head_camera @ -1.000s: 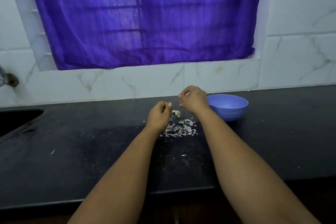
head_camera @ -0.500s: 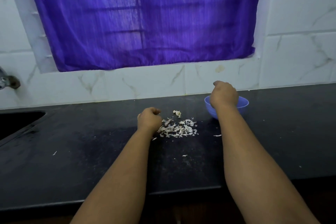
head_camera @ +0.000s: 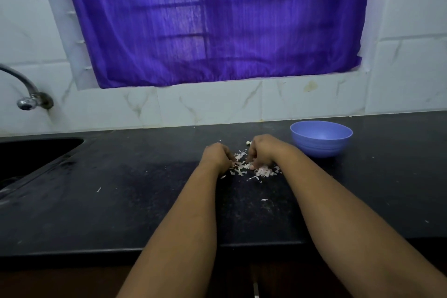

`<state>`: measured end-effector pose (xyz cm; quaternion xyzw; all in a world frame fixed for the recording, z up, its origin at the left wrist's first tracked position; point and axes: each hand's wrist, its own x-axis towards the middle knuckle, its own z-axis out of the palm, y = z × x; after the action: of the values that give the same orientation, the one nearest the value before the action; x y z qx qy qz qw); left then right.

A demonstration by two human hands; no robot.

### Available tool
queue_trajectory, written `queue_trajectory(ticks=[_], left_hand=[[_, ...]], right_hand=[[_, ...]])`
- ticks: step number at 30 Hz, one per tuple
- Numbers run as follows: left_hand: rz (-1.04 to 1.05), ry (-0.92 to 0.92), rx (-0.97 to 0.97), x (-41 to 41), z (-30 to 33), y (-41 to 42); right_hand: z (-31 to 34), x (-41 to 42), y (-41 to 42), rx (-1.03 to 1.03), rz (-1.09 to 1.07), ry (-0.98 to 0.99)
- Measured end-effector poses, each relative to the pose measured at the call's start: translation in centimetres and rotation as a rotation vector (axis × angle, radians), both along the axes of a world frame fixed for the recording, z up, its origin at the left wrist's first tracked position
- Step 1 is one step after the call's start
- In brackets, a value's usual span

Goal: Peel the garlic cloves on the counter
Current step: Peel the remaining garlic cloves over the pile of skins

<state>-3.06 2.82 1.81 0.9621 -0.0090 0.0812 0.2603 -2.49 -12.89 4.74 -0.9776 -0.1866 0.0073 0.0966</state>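
Lying just past the right hand's knuckles, one small pale garlic clove [head_camera: 248,143] sits on the black counter [head_camera: 121,201], at the far edge of a scatter of papery peels [head_camera: 262,172]. Whether more cloves hide among the peels or under the fingers cannot be told.

Half a second ago the right hand [head_camera: 264,152] was over the blue bowl [head_camera: 321,138], to the right of the pile; now it is back down on the peels, fingers curled with the tips in the heap. From this angle it is not clear whether they pinch anything. The left hand [head_camera: 217,156] has moved in too, from a loose fist beside the pile to its near-left edge, fingers curled toward the scraps; again I cannot tell if it holds a clove.

My reading is that a peeled clove went into the bowl and both hands have come back for the next one. The bowl's inside is not visible enough to confirm what it holds. With only one loose clove plainly showing and the peel heap already broad, the job looks well along, though not finished.

Farther out, a sink [head_camera: 36,150] is sunk into the counter at the left with a tap [head_camera: 26,97] above it, and a purple curtain [head_camera: 217,19] hangs over the tiled wall behind.
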Motion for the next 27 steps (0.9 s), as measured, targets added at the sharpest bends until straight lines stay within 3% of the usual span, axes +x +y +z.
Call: queue_trajectory(ticks=[9, 12, 14, 17, 21, 27], left_hand=[[-0.007, -0.085, -0.106, -0.7, 0.4, -0.2], [-0.052, -0.010, -0.055, -1.0, 1.1, -0.2], [-0.052, 0.059, 0.008, -1.4, 1.7, 0.0], [0.132, 0.213, 0.109, -2.3, 2.5, 1.0], [0.074, 0.497, 0.173, -2.4, 3.1, 1.9], [-0.078, 0.282, 0.272, -1.7, 2.3, 0.5]], right_hand=[[0.2, 0.6, -1.8, 0.423, -0.110, -0.149], [0.8, 0.3, -2.1, 0.378, 0.001, 0.049], [1.3, 0.4, -2.7, 0.336, 0.019, 0.055], [2.1, 0.3, -4.6, 0.212, -0.083, 0.064], [1.4, -0.7, -4.7, 0.136, -0.139, 0.472], [-0.1, 0.2, -1.1, 0.112, 0.052, 0.275]])
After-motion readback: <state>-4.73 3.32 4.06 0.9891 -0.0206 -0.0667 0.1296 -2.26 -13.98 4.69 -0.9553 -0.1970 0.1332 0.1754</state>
